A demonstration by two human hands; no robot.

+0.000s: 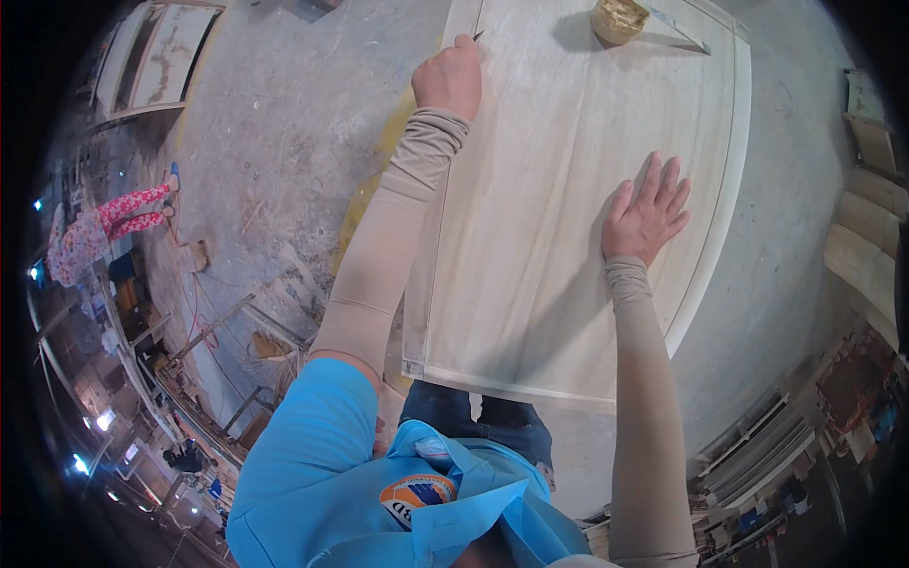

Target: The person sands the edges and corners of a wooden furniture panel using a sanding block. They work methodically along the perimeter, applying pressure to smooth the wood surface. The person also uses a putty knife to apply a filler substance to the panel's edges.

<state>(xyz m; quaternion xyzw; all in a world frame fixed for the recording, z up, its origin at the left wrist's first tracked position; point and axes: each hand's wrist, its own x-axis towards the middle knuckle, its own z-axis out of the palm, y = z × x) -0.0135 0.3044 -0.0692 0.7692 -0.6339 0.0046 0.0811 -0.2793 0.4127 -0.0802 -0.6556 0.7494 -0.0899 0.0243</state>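
Observation:
A large pale wooden panel (530,256) with a raised border lies in front of me. My left hand (450,80) is closed in a fist at its far left edge. A small dark tip pokes out beyond the fingers; the rest of what the fist holds is hidden. My right hand (647,213) lies flat on the right half of the panel, fingers spread, with nothing in it. Near the panel's far end stands a round tub (620,23) of tan, crusted paste. Beside it a thin stick-like tool (686,36) leans from the tub toward the right.
Grey stained concrete floor (275,123) surrounds the panel. A wooden cabinet frame (161,57) stands at the far left. Another person (104,227) in patterned clothes is beyond the left side. Stacked boards (757,454) lie at the lower right, and curved panels (866,237) at the right edge.

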